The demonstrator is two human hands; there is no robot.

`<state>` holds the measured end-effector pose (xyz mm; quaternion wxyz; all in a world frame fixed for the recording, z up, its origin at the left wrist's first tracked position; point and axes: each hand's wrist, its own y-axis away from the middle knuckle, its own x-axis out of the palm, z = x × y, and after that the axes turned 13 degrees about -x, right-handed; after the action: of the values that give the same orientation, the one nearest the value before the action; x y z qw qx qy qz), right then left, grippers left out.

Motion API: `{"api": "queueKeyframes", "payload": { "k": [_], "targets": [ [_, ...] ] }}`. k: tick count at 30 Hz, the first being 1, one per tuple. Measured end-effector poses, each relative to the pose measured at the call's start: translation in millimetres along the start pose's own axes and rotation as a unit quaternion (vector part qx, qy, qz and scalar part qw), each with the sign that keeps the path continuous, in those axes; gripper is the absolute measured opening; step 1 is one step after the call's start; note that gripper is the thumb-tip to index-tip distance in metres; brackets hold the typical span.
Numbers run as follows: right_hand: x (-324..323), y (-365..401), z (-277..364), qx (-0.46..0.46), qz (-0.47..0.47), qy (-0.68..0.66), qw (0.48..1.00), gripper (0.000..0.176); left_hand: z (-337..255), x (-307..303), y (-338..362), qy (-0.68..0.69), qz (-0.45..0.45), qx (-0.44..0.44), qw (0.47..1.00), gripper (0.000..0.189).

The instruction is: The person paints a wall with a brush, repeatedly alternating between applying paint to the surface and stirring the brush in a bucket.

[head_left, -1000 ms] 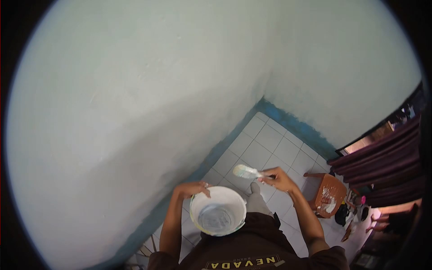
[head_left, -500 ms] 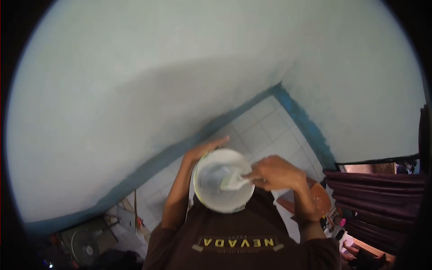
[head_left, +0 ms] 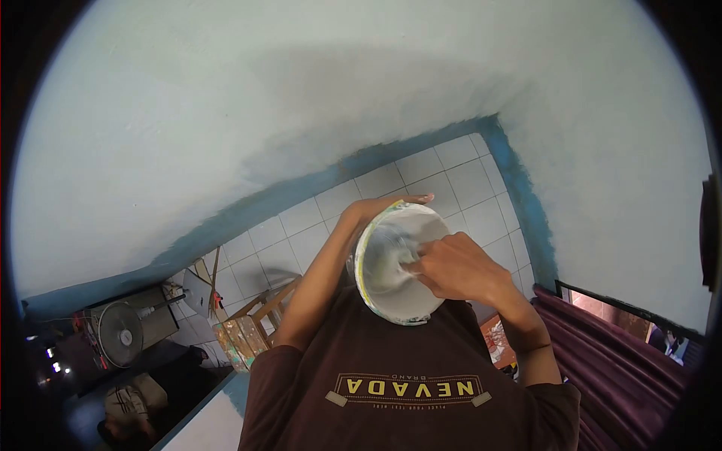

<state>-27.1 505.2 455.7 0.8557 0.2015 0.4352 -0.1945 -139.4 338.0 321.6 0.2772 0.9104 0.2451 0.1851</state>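
In the middle of the head view, a white paint bucket point(head_left: 406, 310) is held tilted against my chest, its mouth facing up at me. My left hand point(head_left: 387, 204) wraps around the far left side of the bucket, fingers stretched along its outer wall. Inside the mouth, my right hand point(head_left: 460, 267) grips what looks like a paintbrush point(head_left: 392, 273). Motion blurs the brush, and its handle is mostly hidden by my fingers. Pale, wet-looking paint coats the bucket's inside.
Before me is a pale wall point(head_left: 301, 98) with a blue strip point(head_left: 301, 188) along its foot, meeting another wall at a corner. White floor tiles point(head_left: 429, 165) lie below. A paint-spattered wooden stool point(head_left: 241, 342) and a fan point(head_left: 120, 334) stand left; a purple curtain point(head_left: 602, 368) hangs right.
The bucket and both hands appear slightly higher and farther right, and the bucket is tilted more. My right hand has moved the brush within it. The view has shifted, showing the stool.
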Motion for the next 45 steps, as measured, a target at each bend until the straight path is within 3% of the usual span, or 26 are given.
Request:
{"api": "queueKeyframes", "payload": {
  "k": [1, 3, 4, 5, 7, 11, 14, 16, 17, 18, 19, 20, 22, 26, 28, 29, 32, 33, 34, 35, 36, 38, 39, 41, 43, 45],
  "targets": [
    [-2, -2, 4, 0.023, -0.051, 0.022, 0.998, 0.047, -2, 0, -2, 0.002, 0.000, -0.001, 1.000, 0.082],
    [33, -18, 10, 0.051, -0.070, 0.019, 0.996, 0.047, -17, -3, 0, 0.061, 0.097, -0.169, 0.979, 0.051],
    [43, -19, 11, 0.077, -0.092, 0.027, 0.992, 0.047, -46, -9, 4, 0.062, 0.174, -0.291, 0.939, 0.080],
    [47, -9, 11, 0.076, -0.095, 0.027, 0.992, 0.047, -37, 0, 0, 0.061, 0.173, -0.293, 0.938, 0.080],
    [47, 0, 7, 0.012, -0.061, 0.032, 0.998, 0.045, -10, 6, -4, 0.011, 0.083, -0.046, 0.995, 0.081],
    [23, 15, -8, -0.059, -0.052, -0.034, 0.996, 0.043, 3, 6, -15, 0.001, 0.106, -0.049, 0.993, 0.082],
    [22, 10, -8, 0.070, -0.097, 0.022, 0.993, 0.039, -6, 10, -25, -0.003, 0.117, -0.042, 0.992, 0.083],
    [41, 12, -10, 0.054, -0.107, 0.014, 0.993, 0.039, -30, 20, -20, -0.038, 0.097, -0.191, 0.976, 0.085],
    [46, 16, -11, 0.038, -0.117, 0.006, 0.992, 0.039, -39, 26, -15, -0.036, 0.096, -0.193, 0.976, 0.085],
    [40, 20, -12, 0.037, -0.116, 0.004, 0.993, 0.039, -48, 27, -6, 0.006, 0.100, -0.259, 0.961, 0.090],
    [27, 27, -15, 0.029, -0.066, -0.025, 0.997, 0.036, -54, 27, 1, 0.047, 0.104, -0.325, 0.939, 0.096],
    [18, 29, -17, 0.020, -0.016, -0.055, 0.998, 0.034, -59, 27, 8, 0.048, 0.105, -0.329, 0.937, 0.096],
    [9, 23, -19, 0.034, -0.046, -0.058, 0.997, 0.029, -61, 28, 23, 0.004, 0.003, -0.270, 0.963, 0.107],
    [46, 3, -19, 0.023, -0.099, 0.003, 0.995, 0.021, -20, 16, 18, -0.019, -0.002, -0.190, 0.982, 0.111],
    [39, 5, -19, 0.008, -0.031, -0.021, 0.999, 0.019, 10, 6, 11, -0.073, 0.043, -0.003, 0.996, 0.114],
    [34, 5, -19, -0.002, 0.034, -0.045, 0.998, 0.017, 18, 3, 10, -0.069, 0.038, -0.004, 0.997, 0.114],
    [15, 11, -29, -0.075, 0.029, -0.109, 0.991, 0.014, 14, 10, 17, -0.019, -0.023, -0.106, 0.994, 0.118],
    [15, 6, -31, -0.082, 0.035, -0.114, 0.989, 0.014, -4, 15, 23, 0.003, -0.018, -0.194, 0.981, 0.121],
    [17, 0, -29, -0.079, -0.067, -0.093, 0.990, 0.011, -12, 19, 28, 0.025, -0.011, -0.281, 0.959, 0.123],
    [20, -5, -26, -0.073, -0.169, -0.072, 0.980, 0.009, -2, 19, 27, 0.032, -0.016, -0.285, 0.958, 0.123],
    [29, -8, -25, -0.078, -0.168, -0.078, 0.980, 0.009, 13, 19, 25, 0.019, -0.019, -0.244, 0.969, 0.124],
    [50, -12, -30, -0.080, -0.088, -0.048, 0.992, 0.009, 14, 24, 29, 0.006, -0.024, -0.204, 0.979, 0.125],
    [46, -11, -29, -0.083, -0.087, -0.047, 0.992, 0.009, -3, 27, 36, 0.011, -0.047, -0.256, 0.965, 0.122],
    [34, -5, -23, -0.100, 0.055, -0.058, 0.992, 0.010, -2, 33, 41, 0.016, -0.071, -0.304, 0.950, 0.119],
    [31, -4, -25, -0.103, 0.063, -0.054, 0.991, 0.010, 12, 36, 41, 0.078, -0.179, -0.222, 0.955, 0.114],
    [28, -1, -11, -0.104, 0.071, -0.044, 0.991, 0.010, 6, 37, 57, 0.052, -0.120, -0.215, 0.968, 0.117]
  ]
}}
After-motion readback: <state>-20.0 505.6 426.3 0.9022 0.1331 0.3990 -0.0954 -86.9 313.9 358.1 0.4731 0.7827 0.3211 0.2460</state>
